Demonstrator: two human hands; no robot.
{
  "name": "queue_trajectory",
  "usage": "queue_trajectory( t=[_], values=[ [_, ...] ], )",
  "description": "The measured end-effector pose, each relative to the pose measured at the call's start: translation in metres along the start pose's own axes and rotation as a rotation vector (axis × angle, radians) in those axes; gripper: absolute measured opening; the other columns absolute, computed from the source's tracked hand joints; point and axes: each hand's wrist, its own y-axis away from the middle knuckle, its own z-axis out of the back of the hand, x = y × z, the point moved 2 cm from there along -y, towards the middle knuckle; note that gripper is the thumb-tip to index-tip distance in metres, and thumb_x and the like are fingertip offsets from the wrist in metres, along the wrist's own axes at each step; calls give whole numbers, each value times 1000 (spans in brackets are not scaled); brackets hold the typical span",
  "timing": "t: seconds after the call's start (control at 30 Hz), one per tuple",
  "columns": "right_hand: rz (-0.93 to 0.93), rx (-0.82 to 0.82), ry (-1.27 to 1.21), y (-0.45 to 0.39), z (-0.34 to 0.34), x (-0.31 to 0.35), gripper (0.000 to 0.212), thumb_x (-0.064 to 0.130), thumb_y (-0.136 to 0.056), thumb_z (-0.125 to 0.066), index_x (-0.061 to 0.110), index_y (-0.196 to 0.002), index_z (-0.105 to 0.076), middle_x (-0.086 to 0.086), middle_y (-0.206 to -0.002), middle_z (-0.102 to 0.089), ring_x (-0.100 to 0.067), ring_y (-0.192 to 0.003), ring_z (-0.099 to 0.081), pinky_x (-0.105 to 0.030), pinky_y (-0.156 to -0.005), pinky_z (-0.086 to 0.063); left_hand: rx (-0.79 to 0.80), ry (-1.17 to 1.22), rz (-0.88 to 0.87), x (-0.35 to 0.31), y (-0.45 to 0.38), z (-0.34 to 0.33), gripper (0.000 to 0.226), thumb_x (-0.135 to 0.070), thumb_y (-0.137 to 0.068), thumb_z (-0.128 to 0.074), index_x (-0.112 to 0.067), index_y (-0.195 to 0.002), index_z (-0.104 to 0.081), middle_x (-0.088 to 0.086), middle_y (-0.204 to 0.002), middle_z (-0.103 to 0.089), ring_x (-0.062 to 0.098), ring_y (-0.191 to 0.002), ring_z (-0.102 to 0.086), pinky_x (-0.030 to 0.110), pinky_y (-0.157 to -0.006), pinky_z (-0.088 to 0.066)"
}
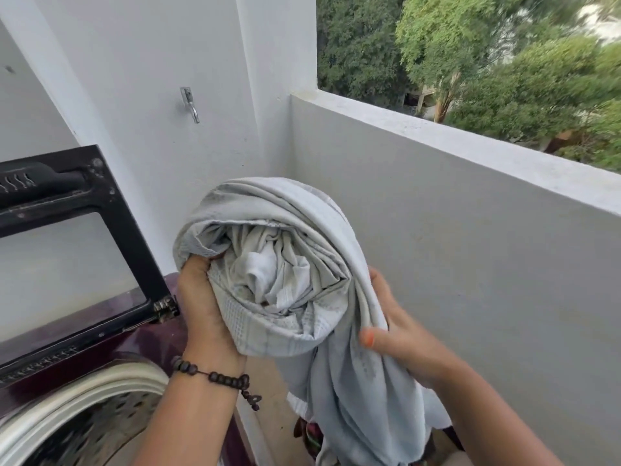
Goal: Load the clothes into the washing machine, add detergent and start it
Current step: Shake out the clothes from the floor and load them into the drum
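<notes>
Two hands lift a bundled grey cloth beside an open top-loading washing machine on a balcony.

Left hand, a beaded bracelet on its wrist, grips the rolled end of the pale grey cloth; right hand holds the hanging length, thumb pressed on the fabric. The bundle is up in the air, to the right of the washing machine, whose single lid stands raised over one drum. By this view, the cloth is best swung left over the opening with its trailing tail gathered first, so nothing drapes across the rim, then dropped loosely rather than as a tight roll. Counted: two hands, one grey cloth with paler fabric wrapped inside, one machine, one wall hook. More coloured clothing lies below, too hidden to count. No detergent is visible.
</notes>
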Motion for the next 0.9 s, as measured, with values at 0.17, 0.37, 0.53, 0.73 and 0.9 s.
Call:
queue_trajectory(
  t=[0.17, 0.37, 0.53, 0.73, 0.9],
  values=[
    [-38, 65, -20, 1, -17, -9, 114, 61, -54, -85, 45, -146, -20, 27, -147, -39, -1, -138, -38, -29, -112, -39, 33, -16, -38, 3, 0, 1, 27, -23, -90, -50, -11, -103, -71, 8, -98, -75, 24, -91, -72, 38, -81, -60],
    [-71, -176, -197, -3, -24, -11, 96, 38, -58, -90, 32, -140, -41, 8, -132, -62, -14, -121, -60, -39, -103, -49, -22, -298, -247, 25, 15, 14, 59, -19, -78, -63, -5, -134, -49, 14, -129, -61, 26, -115, -63, 32, -86, -54],
    [50, -411, -103, 2, 7, 0, 61, 8, -62, -78, 27, -118, -62, 6, -112, -72, -14, -106, -68, -31, -83, -57, 246, -700, -98, 54, 41, 53, 88, -44, -63, -75, -23, -142, -42, -16, -123, -65, 1, -113, -61, 26, -92, -54],
    [157, -519, 705, 4, 44, 9, 62, 17, -64, -68, 50, -115, -62, 10, -96, -59, -9, -93, -60, -35, -82, -50, 554, -1174, 75, 31, 53, 72, 134, -68, -45, -84, -66, -138, 13, -45, -150, 1, -28, -133, -4, 25, -114, -18],
    [285, -372, 1014, -1, 18, 7, 65, 16, -63, -79, 47, -118, -61, 9, -94, -53, -13, -90, -54, -46, -76, -47, 732, -1732, -271, 28, 55, 24, 147, -74, -47, -77, -53, -133, 40, -31, -146, 40, -2, -137, 38, 47, -116, 18]
  ],
)
